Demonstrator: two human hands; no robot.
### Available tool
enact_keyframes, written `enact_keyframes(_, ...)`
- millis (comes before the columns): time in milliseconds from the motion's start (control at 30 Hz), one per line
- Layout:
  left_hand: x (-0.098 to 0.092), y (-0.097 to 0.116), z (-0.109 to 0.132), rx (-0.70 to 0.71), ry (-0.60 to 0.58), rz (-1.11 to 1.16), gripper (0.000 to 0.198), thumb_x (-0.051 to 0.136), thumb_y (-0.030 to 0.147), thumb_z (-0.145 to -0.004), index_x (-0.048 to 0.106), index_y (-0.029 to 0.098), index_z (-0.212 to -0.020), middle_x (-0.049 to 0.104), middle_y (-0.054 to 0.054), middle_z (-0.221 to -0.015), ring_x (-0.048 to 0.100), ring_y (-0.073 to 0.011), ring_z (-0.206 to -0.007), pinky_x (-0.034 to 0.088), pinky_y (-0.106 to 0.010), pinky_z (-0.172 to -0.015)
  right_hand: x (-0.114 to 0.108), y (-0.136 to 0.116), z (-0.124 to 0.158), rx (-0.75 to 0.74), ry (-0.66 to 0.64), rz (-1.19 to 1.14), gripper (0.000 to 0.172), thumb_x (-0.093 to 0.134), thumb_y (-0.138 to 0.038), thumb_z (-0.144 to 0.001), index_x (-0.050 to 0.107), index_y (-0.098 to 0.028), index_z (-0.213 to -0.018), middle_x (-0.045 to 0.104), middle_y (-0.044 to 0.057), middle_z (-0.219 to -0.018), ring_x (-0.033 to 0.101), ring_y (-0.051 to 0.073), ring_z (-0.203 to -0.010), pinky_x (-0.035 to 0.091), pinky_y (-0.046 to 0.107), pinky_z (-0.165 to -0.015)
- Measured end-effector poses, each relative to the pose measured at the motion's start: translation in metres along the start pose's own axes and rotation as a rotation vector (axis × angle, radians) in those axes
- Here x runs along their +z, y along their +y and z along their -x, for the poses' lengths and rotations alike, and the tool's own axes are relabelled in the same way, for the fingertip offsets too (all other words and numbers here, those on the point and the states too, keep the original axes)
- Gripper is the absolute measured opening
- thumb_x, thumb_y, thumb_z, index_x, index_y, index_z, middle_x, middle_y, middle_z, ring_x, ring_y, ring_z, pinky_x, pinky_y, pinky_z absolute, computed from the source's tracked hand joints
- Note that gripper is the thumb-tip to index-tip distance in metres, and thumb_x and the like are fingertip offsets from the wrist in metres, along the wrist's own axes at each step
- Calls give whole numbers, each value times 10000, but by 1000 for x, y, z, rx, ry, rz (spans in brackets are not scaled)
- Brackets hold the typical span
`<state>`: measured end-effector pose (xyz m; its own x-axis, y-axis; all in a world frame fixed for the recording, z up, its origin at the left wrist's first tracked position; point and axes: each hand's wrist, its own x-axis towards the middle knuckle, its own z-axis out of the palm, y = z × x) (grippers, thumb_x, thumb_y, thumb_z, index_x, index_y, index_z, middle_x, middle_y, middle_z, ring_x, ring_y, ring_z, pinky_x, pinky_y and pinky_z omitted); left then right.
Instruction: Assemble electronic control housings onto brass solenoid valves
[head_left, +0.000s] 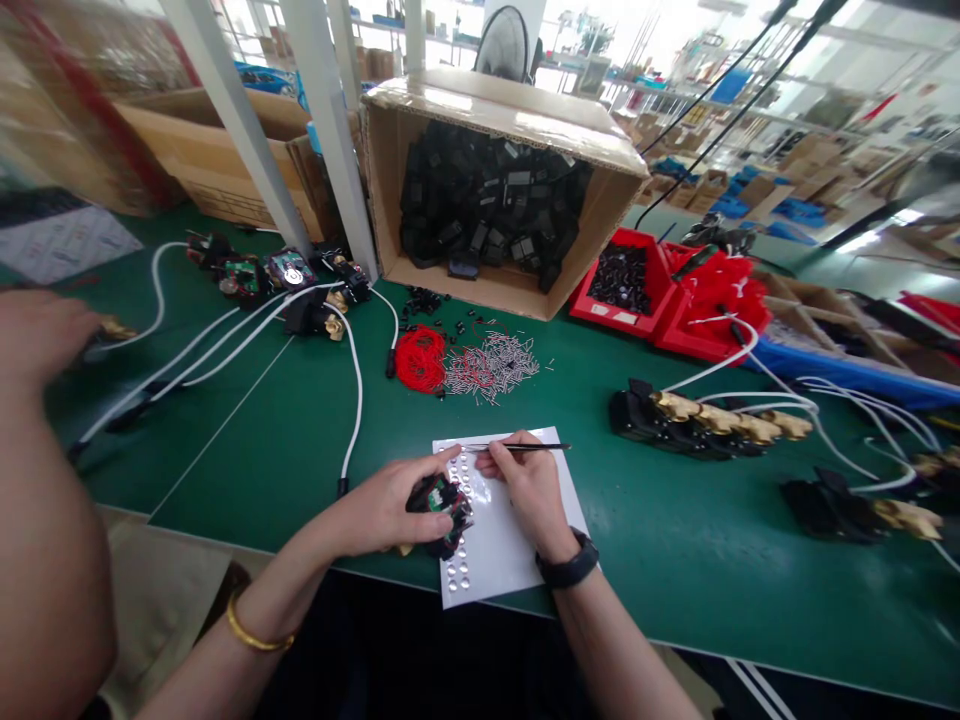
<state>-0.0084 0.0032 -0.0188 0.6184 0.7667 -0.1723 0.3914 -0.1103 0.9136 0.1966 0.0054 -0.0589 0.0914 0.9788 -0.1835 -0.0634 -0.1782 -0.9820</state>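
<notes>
My left hand [390, 505] is wrapped round a black device with an exposed green circuit board [439, 497], over the left part of a white sheet [510, 550]. Its index finger reaches toward the rows of small clear round dots [457, 575] along the sheet's left side. In my right hand [525, 485] a pair of dark, thin tweezers [544, 447] is pinched, lying nearly level above the sheet's top, with the tips pointing left near my left index finger. Whether the tips hold a dot is too small to tell.
A cardboard box of black housings [495, 200] stands behind. Before it lie red wires [420, 358] and small metal pins [495, 365]. Red bins [626, 280] and brass-fitted valve units [705, 420] are right; cabled units [292, 270] and another person's arm [45, 480] are left.
</notes>
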Motion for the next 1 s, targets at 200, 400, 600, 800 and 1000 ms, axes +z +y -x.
enact_keyframes(200,0,-3,-1,33,9,16,660,617,413,-756,402,199,-1342,565,-87,-1241,550,-262,-1060,409,-399,-954,2,0,2,-12,28,-4,308,673,-435,-743,544,-155,-757,691,62,-656,672,172,-598,549,266,-578)
enact_keyframes(400,2,-5,0,40,-16,50,670,593,444,-775,370,203,-1359,496,-82,-1327,489,-261,-1159,353,-405,-1011,4,2,2,-30,49,4,291,660,-421,-757,556,-150,-768,686,63,-665,671,172,-610,551,274,-595)
enact_keyframes(600,1,-2,-2,39,-38,37,681,575,458,-783,356,180,-1365,491,-96,-1330,471,-269,-1179,339,-414,-1019,4,3,2,-52,69,-4,281,643,-423,-767,546,-159,-765,684,60,-676,664,168,-605,550,279,-595)
enact_keyframes(800,0,0,-3,36,-51,49,671,573,449,-782,370,172,-1358,467,-104,-1354,471,-287,-1181,361,-429,-1004,3,-1,3,-44,9,22,321,652,-461,-741,531,-165,-707,678,63,-632,655,168,-575,536,268,-565)
enact_keyframes(1000,2,-6,0,56,-36,190,607,610,411,-764,442,196,-1306,487,-92,-1332,468,-279,-1188,345,-441,-1022,4,0,4,-57,47,5,307,656,-452,-744,550,-164,-760,681,56,-661,666,176,-607,551,288,-599)
